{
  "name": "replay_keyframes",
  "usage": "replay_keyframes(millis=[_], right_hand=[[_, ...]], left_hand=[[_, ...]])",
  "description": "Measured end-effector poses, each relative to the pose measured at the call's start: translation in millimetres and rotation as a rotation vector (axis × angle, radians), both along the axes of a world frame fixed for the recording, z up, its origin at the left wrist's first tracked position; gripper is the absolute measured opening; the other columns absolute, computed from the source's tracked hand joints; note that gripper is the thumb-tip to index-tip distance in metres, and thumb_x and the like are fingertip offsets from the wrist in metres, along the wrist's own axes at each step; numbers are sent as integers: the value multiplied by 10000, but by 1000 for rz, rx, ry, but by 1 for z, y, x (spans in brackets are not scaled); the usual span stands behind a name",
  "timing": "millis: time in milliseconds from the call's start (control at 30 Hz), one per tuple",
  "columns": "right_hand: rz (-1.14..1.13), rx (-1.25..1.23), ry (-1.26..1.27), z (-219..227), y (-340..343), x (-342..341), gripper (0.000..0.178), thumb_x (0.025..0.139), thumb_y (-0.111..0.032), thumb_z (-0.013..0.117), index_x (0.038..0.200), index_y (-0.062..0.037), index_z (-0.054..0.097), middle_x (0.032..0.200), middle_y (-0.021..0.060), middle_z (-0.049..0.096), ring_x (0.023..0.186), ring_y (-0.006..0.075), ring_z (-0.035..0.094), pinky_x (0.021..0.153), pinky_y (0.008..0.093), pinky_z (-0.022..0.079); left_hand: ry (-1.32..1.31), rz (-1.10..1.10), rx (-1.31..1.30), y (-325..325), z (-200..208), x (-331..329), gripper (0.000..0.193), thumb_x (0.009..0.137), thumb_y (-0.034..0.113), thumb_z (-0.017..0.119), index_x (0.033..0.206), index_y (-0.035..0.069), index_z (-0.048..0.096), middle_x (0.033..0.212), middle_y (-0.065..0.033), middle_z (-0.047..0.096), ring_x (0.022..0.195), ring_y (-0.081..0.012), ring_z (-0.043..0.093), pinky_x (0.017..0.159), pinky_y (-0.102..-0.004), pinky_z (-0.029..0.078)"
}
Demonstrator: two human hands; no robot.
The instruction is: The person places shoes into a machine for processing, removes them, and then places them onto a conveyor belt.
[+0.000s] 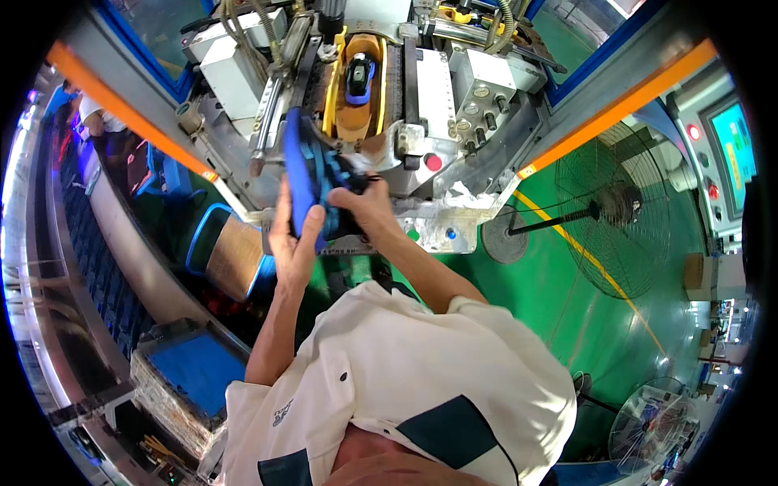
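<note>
A shoe with a blue sole and a dark upper (306, 166) is held on its side in front of the machine, toe end pointing away from me. My left hand (295, 241) grips it at the near end, thumb and fingers against the blue sole. On the upper's right side, my right hand (369, 207) is closed round the dark material; its fingertips are partly hidden. Beyond the shoe, the machine's yellow-sided cradle (331, 109) has another black and blue shoe-like piece (359, 79) lying in it.
A red button (433, 163) sits on the machine's front. Orange bars (608, 109) flank it. To the right stand a fan (620, 202) and a control panel screen (729, 150). On the left are a stool (235, 257), a conveyor (113, 219) and a blue-topped box (190, 368).
</note>
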State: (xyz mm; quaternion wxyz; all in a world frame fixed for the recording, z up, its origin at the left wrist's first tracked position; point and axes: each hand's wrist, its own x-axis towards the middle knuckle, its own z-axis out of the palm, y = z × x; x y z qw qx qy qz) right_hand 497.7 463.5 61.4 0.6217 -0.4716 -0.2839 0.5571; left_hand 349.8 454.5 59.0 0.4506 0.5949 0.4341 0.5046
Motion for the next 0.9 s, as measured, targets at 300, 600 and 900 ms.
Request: replay_keyframes(millis=[300,600,900], right_hand=[[-493,213,-231,-27,22,155,638,689,-46,760,1262,56,498,1080,83,610,930,145,601,863,276,484],[-825,-1,-574,-15,30,203,603,668,-5,781,1219,45,543,1071,102,639,935,161,615,887,305,496],[-209,-470,-1204,-6,306,241,575,581,-356,858,979,23,692,887,162,708,834,237,691,793,335,534]], left_hand=[[70,-97,-379,257,-109,132,659,867,395,690,1301,-68,514,1039,-82,627,873,-129,604,759,-276,494],[779,-17,-384,394,-148,237,699,756,366,732,1280,-22,479,1267,-238,567,1171,-388,556,982,-456,456],[-519,-225,-902,255,-68,73,324,880,205,654,1105,-19,591,1042,-117,652,942,-233,641,813,-429,553]])
